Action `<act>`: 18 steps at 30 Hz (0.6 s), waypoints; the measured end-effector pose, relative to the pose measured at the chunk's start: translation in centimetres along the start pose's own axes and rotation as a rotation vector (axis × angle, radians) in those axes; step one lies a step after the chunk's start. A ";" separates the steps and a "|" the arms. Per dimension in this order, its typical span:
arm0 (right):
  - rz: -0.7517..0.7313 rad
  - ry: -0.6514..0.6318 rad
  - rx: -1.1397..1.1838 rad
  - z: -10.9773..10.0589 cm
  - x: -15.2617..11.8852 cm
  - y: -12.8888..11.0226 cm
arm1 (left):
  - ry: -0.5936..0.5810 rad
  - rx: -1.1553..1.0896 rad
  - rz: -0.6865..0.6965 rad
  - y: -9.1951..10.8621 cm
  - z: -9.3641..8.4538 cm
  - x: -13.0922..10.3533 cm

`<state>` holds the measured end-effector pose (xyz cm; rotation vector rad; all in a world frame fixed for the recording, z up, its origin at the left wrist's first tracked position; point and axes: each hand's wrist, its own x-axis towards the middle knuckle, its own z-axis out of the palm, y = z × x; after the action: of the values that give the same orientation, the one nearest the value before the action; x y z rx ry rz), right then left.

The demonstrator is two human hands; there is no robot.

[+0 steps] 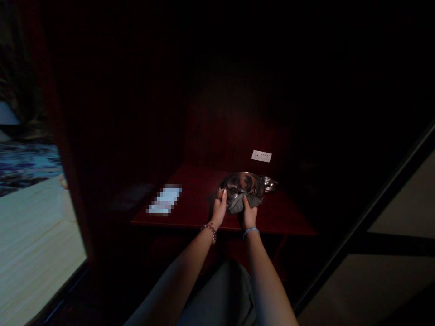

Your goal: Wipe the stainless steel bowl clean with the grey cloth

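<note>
A shiny round metal bowl [243, 182] is held between my two hands above the dark red shelf [193, 217], its inside tilted toward me. My left hand [219, 209] is closed on the bowl's near left side, thumb up on the rim. With my right hand [250, 212] I press a grey cloth [239, 203] against the near right rim, thumb on top and the other fingers hidden beneath. Behind the bowl, to the right, more shiny metal ware [271, 184] sits on the shelf, partly covered by the bowl.
A white socket plate [261, 156] is on the back wall. At the shelf's left lies a pale, blurred-out flat rectangle [165, 200]. Dark walls enclose the shelf on both sides. A light wood surface [37, 244] stands at the far left.
</note>
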<state>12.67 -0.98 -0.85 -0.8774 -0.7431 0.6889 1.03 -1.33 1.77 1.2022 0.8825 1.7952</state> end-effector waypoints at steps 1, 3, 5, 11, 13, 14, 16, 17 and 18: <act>0.001 -0.010 0.000 0.0 0.0 0.0 | -0.011 0.004 -0.013 -0.2 0.0 0.1; 0.006 -0.023 0.001 -0.1 0.0 0.0 | -0.033 0.005 -0.047 -0.7 0.0 0.3; 0.013 -0.020 -0.005 -0.1 0.0 -0.1 | -0.060 0.001 -0.074 -1.1 0.0 0.3; 0.043 0.052 -0.005 -0.1 0.1 -0.1 | -0.214 0.012 -0.053 -1.6 0.2 0.1; 0.043 0.055 -0.004 -0.2 0.1 -0.1 | -0.253 0.029 -0.051 -1.7 0.2 0.0; 0.041 0.047 -0.010 -0.2 0.1 -0.2 | -0.270 0.028 -0.048 -1.7 0.3 -0.1; 0.034 0.024 -0.029 -0.3 0.1 -0.3 | -0.287 0.019 -0.038 -1.8 0.4 -0.1; 0.031 0.015 -0.040 -0.3 0.1 -0.3 | -0.283 0.020 -0.036 -1.8 0.4 -0.1; 0.027 0.011 -0.047 -0.3 0.0 -0.4 | -0.275 0.024 -0.034 -1.8 0.5 0.0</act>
<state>13.04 -1.26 -0.64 -0.9352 -0.7408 0.6923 1.90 -0.49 0.33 1.4006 0.7613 1.5498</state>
